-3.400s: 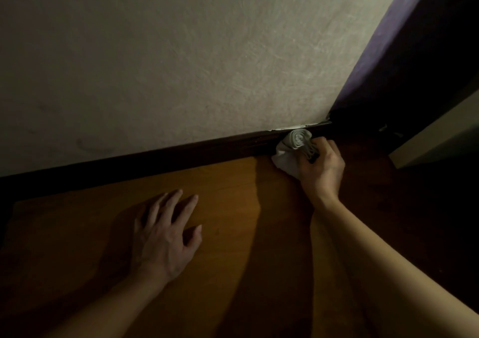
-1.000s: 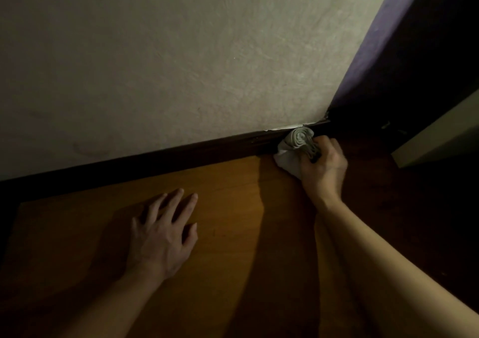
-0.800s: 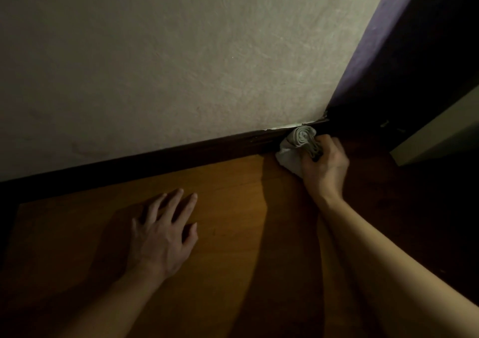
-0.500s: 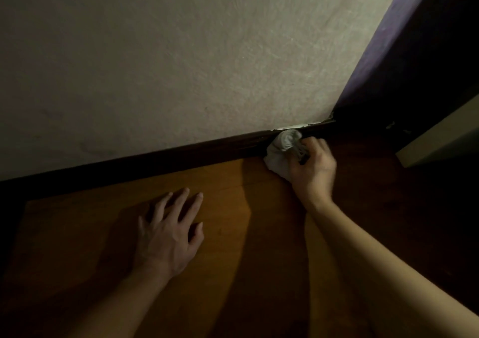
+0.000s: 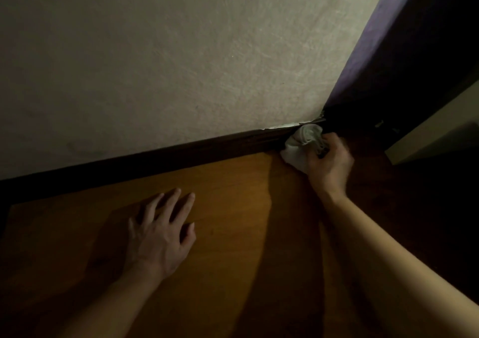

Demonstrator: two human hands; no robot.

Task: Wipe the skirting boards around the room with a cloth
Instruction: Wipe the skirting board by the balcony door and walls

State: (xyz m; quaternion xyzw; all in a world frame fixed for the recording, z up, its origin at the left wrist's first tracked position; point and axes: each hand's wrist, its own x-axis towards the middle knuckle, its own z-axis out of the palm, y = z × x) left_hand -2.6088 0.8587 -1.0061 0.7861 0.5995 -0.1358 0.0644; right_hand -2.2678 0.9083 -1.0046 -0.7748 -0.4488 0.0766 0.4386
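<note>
The right hand (image 5: 328,165) sat right of centre in the frame, its fingers (image 5: 333,144) curled round a bunched pale cloth (image 5: 298,147) and holding it. The cloth was pressed against the dark skirting board (image 5: 181,153) at the board's right end, just beside the corner where the pale textured wall (image 5: 181,52) met a purple wall (image 5: 375,39) in the upper right. The lower edge of the cloth touched the wooden floor (image 5: 233,208). The hand looked slightly blurred.

The left hand (image 5: 160,236) lay lower left of centre, palm down on the floor, its fingers (image 5: 175,203) straight and spread wide, holding nothing and pointing toward the skirting board but well short of it. Both forearms were bare and entered from the bottom edge of the frame.

The skirting board ran as a dark band from the left edge up to the corner. A thin light strip showed along its top edge near the cloth. At the right edge of the frame a pale panel (image 5: 427,135) stood in deep shadow; what it belonged to could not be made out.
</note>
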